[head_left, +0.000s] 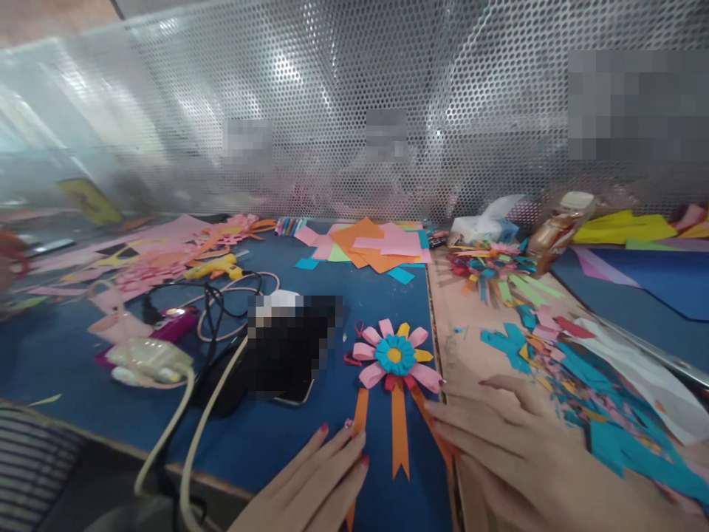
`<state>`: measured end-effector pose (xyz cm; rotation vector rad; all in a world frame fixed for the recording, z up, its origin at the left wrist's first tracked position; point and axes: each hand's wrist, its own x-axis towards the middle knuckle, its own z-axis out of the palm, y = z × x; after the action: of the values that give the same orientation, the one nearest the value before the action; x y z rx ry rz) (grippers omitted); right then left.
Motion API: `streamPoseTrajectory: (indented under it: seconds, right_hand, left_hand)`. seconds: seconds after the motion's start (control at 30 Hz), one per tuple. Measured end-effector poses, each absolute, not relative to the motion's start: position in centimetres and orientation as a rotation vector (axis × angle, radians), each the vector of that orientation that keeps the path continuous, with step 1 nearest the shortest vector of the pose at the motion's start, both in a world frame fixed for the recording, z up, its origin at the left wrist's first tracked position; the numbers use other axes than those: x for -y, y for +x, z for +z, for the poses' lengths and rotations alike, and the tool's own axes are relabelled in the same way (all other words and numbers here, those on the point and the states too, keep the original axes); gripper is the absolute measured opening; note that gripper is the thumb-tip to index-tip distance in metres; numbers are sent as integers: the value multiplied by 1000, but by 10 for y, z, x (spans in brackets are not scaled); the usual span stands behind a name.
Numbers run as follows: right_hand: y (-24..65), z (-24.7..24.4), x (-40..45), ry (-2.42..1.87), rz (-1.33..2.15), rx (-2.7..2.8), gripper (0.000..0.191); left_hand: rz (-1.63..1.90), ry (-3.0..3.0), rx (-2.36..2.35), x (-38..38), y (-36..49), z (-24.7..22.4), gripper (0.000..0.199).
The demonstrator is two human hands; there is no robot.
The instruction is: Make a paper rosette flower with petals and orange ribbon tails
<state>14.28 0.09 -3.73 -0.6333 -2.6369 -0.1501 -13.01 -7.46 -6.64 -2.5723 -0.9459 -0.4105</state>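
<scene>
The flower (395, 355) is lying near the right edge of the blue table (266, 458), its orange tails (399, 432) pointing toward the front edge. The left hand (313, 480) is resting across the left tail, fingers close together, pinching nothing visible. The right hand (515, 436) is extending flat fingers over the right tail; how firmly it is pressing, I cannot tell.

Handling these tails well is probably calling for light, even contact from both sides; hard pushing could be creasing the paper. The right tail is reaching the table's right edge, so it may be catching there. Beyond that edge, scraps (598, 399) are crowding the right hand. Leftward, a black item (282, 355) is limiting movement; more room is opening behind the flower, toward the paper pile (371, 244).
</scene>
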Motion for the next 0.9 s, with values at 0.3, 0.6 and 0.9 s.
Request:
streamPoseTrajectory:
  seconds: [0.3,0.6,0.9]
  right_hand:
    - [116,-47,-31,-852,-162,2492,18]
    - [110,-48,-32,-749,47,2409,19]
    - [110,-47,-29,-810,-19,2453,32]
  left_hand:
    - [-418,-2596,915,64,-120,-57,34]
    - [-550,-2630,1054,55,-113,-51,30]
    - [-490,-2704,1197,55,-107,-52,31]
